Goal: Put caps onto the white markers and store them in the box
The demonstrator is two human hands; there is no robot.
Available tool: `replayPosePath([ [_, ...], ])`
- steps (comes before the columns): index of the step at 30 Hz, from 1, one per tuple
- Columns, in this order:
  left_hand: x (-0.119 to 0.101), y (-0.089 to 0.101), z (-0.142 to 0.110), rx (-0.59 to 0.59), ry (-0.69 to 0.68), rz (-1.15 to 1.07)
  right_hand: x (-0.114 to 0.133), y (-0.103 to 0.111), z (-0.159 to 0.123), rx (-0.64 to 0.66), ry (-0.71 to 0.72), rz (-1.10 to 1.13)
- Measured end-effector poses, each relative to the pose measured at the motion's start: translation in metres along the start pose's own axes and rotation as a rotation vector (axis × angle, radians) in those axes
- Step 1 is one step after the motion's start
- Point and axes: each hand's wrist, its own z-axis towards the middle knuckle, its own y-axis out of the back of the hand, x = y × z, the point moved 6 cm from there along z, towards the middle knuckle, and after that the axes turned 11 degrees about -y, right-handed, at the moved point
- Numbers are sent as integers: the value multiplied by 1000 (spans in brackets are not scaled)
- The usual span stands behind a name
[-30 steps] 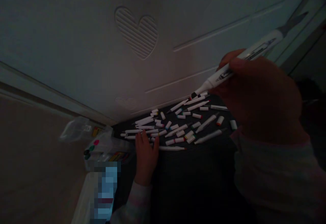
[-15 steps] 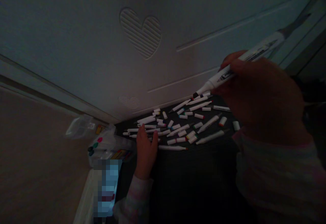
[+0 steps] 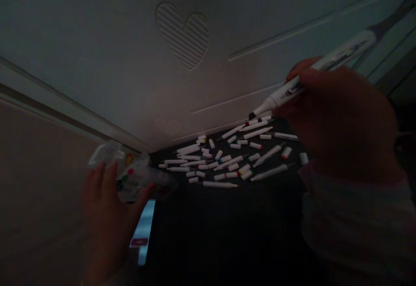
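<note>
Between the fingers of my right hand (image 3: 344, 117) is a white double-ended marker (image 3: 349, 51), uncapped, its dark chisel tip pointing down and left. My left hand (image 3: 108, 216) is raised at the lower left with fingers spread, in front of a clear plastic case (image 3: 108, 151); whether it touches the case I cannot tell. Colored round ends and a yellow label show in the case. On the dark surface lie several loose white markers (image 3: 271, 172) and short caps (image 3: 286, 153) with colored bands.
A lit phone screen (image 3: 145, 223) glows beside my left wrist. Behind the markers rises a pale panel (image 3: 113, 60) with an embossed striped heart (image 3: 186, 37) and long raised lines. The dark surface (image 3: 240, 229) extends toward me. The scene is very dim.
My left hand has left the loose markers and moved left to the clear case, fingers spread. My right hand keeps the marker in much the same place.
</note>
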Motion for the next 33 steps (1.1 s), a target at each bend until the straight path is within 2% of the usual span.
replayPosePath([
  [3, 24, -16, 7, 217, 19, -34, 2, 5, -2, -103, 85, -93],
  [6, 34, -35, 3, 446, 85, -102, 7, 1, -3, -89, 94, -157],
  [9, 34, -44, -2, 544, 132, -133, 8, 0, -4, -103, 26, -128],
  [11, 31, -43, -1, 536, 120, -132, 8, 1, -4, -92, 31, -101],
  [16, 34, -40, 0, 566, 156, -91, -1, 3, -2, 24, 154, -134],
  [22, 39, -40, 0, 544, 155, -82, -4, 4, 3, 48, 201, 43],
  [24, 38, -37, 0, 526, 161, -84, -3, 2, 4, 43, 148, 177],
  [26, 37, -31, 2, 484, 164, -62, -10, -4, 6, 74, -20, 363],
  [29, 37, -25, 3, 399, 138, -38, -13, -12, 6, 135, -123, 377],
  [33, 43, -29, -1, 326, 103, -18, -19, -22, 3, 267, -245, 388],
])
